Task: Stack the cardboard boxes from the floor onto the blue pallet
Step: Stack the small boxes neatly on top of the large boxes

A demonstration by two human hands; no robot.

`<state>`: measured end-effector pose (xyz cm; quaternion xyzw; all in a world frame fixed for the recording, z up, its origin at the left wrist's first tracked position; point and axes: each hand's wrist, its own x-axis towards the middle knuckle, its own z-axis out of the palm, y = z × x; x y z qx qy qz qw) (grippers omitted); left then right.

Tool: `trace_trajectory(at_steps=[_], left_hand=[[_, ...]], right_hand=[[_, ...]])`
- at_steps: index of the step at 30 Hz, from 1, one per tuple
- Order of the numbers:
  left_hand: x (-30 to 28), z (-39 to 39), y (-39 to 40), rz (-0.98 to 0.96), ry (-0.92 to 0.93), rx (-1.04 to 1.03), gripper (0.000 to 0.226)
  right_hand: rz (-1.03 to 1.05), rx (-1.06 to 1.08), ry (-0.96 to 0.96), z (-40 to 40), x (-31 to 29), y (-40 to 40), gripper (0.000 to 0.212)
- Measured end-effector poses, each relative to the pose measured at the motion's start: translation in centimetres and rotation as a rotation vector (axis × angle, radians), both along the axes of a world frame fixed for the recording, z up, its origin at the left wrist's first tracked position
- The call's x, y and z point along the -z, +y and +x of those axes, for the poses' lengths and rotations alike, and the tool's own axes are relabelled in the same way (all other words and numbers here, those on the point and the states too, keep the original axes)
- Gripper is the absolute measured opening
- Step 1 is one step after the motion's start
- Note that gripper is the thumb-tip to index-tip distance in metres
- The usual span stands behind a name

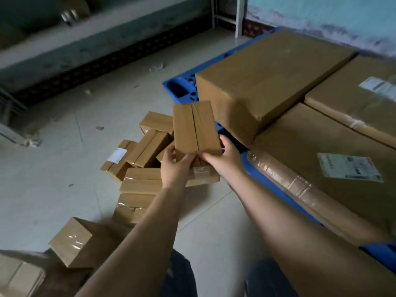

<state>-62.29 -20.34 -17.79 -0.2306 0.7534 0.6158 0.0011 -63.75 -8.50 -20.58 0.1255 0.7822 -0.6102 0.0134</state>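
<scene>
A small taped cardboard box (195,127) is held up above the floor pile, its taped seam facing me. My left hand (174,162) grips its lower left corner and my right hand (222,157) grips its lower right corner. Below and to the left, several small cardboard boxes (145,166) lie jumbled on the tiled floor. The blue pallet (180,87) lies to the right, with three large cardboard boxes (267,82) resting on it. The held box hovers just left of the pallet's near edge.
More boxes (75,243) sit on the floor at the lower left, close to my legs. A concrete ledge (85,46) runs along the far side. White metal frame legs (237,16) stand by the back wall. Scraps of litter dot the tiles.
</scene>
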Motion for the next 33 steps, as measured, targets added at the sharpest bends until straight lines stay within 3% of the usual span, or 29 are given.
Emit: trace_trajectory(at_steps=[4,13,18,25,33], left_hand=[[-5.9,-1.0,2.7,-0.02,0.187,0.051,0.036],[-12.3,-2.2,11.5,0.069,0.287,0.25,0.05],[-12.8,-3.1,17.1,0.108,0.26,0.39,0.054],[-12.8,-6.9,25.4,0.076,0.187,0.551,0.059],[-10.5,-11.6,33.6,-0.027,0.021,0.594,0.065]], right_hand=[[-0.017,0.106,0.159,-1.0,-6.3,2.5,0.073],[0.085,0.298,0.288,0.0,-13.5,11.1,0.083],[0.164,0.394,0.265,0.6,-14.0,16.7,0.089],[0.223,0.376,0.174,-0.9,-13.2,25.1,0.119],[0.218,0.471,0.217,-3.9,-9.6,32.3,0.116]])
